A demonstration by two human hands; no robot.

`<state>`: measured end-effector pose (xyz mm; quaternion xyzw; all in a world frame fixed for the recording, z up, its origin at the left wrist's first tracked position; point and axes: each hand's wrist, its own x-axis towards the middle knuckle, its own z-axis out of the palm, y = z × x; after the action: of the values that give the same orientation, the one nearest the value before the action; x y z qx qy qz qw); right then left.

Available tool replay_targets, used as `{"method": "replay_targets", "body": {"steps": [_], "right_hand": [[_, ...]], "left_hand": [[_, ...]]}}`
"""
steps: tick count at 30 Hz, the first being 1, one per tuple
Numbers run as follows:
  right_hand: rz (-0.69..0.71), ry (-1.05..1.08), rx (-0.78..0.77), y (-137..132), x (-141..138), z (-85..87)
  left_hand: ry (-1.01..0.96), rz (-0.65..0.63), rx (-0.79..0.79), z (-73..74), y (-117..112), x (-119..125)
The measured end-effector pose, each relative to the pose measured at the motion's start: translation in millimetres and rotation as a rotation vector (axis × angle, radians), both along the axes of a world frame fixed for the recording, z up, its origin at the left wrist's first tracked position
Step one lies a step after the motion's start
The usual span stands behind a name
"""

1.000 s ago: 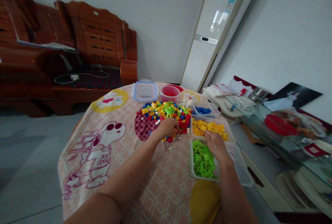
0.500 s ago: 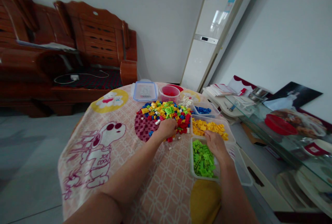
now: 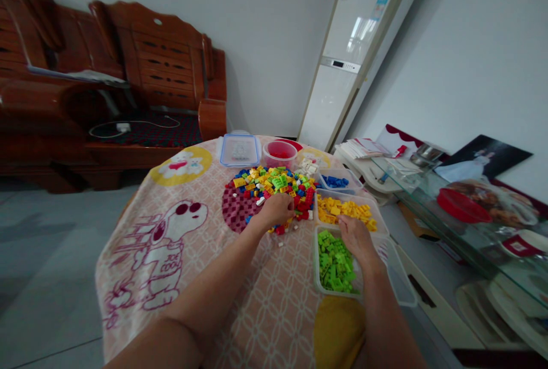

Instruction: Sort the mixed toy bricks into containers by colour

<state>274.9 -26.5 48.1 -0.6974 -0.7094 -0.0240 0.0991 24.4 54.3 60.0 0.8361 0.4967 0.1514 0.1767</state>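
My left hand [image 3: 276, 210] reaches over the near side of a mixed heap of toy building bricks [image 3: 280, 181], its fingers curled down among them; whatever they pinch is hidden. At the border of two clear plastic boxes rests my right hand [image 3: 354, 233], fingers drawn together at the near edge of the yellow bricks [image 3: 342, 209]. What it grips, if anything, cannot be made out. Green bricks [image 3: 336, 263] fill the nearer box, just left of my right wrist. Several loose bricks [image 3: 280, 244] lie scattered in front of the heap.
Blue bricks [image 3: 334, 181] sit in a small clear box, with white bricks [image 3: 307, 166] beside it. Further back stand a round tub [image 3: 279, 162] with red contents and a blue-rimmed lid [image 3: 240, 150]. A glass shelf [image 3: 428, 192] with household items borders the right.
My left hand has shifted very slightly to the right over the heap. My right hand stays where it was at the edge of the yellow bricks.
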Motion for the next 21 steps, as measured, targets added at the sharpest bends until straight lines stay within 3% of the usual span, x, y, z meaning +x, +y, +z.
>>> {"method": "replay_targets", "body": {"steps": [8, 16, 21], "right_hand": [[0.0, 0.018, -0.006, -0.3, -1.2, 2.4], [0.003, 0.035, 0.006, 0.2, -0.4, 1.5], [0.001, 0.039, 0.001, 0.8, -0.8, 2.5]], "left_hand": [[-0.452, 0.0, -0.056, 10.5, -1.0, 4.6], [-0.852, -0.018, -0.406, -6.2, -16.6, 41.3], [-0.919, 0.006, -0.494, -16.8, -24.7, 57.5]]}}
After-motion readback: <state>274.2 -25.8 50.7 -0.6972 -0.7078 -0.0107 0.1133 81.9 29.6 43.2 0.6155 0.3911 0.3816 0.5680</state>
